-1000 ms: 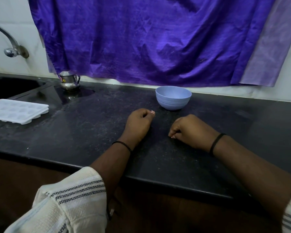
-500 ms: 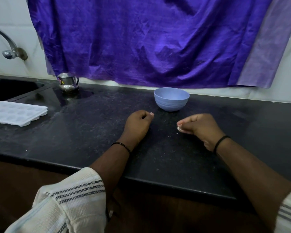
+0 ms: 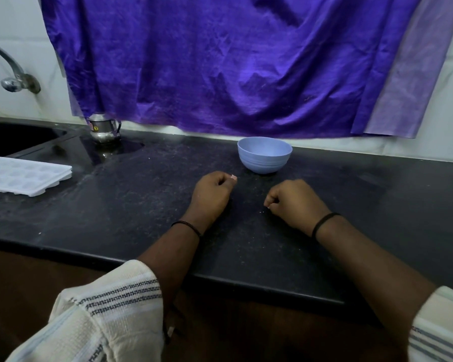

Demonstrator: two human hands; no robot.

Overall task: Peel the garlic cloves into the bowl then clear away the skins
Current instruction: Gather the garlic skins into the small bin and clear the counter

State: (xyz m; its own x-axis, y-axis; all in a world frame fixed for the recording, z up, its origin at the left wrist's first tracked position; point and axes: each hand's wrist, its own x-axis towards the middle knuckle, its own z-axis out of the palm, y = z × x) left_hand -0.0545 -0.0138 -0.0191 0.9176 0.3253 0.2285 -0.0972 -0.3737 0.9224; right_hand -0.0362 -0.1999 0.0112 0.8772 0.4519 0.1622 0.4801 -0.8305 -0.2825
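Observation:
A light blue bowl (image 3: 264, 163) stands on the black counter (image 3: 141, 205) just beyond my hands; its inside is hidden from this angle. My left hand (image 3: 212, 197) rests on the counter as a fist, with a pale pink scrap of garlic skin (image 3: 233, 177) showing at the thumb tip. To its right, my right hand (image 3: 296, 202) lies on the counter with its fingers curled, pinching a tiny white scrap of skin (image 3: 268, 206) at the fingertips. Fine white specks dot the counter between the hands.
A white ice tray (image 3: 24, 176) lies at the left. Behind it are a dark sink (image 3: 16, 137) with a tap (image 3: 13, 79). A small steel pot (image 3: 104, 129) stands at the back wall under a purple cloth (image 3: 220, 61). The counter's front edge (image 3: 220, 278) crosses under my forearms.
My right hand reached forward and pinched a white scrap, then drew back a little and curled into a fist. My left hand has stayed put.

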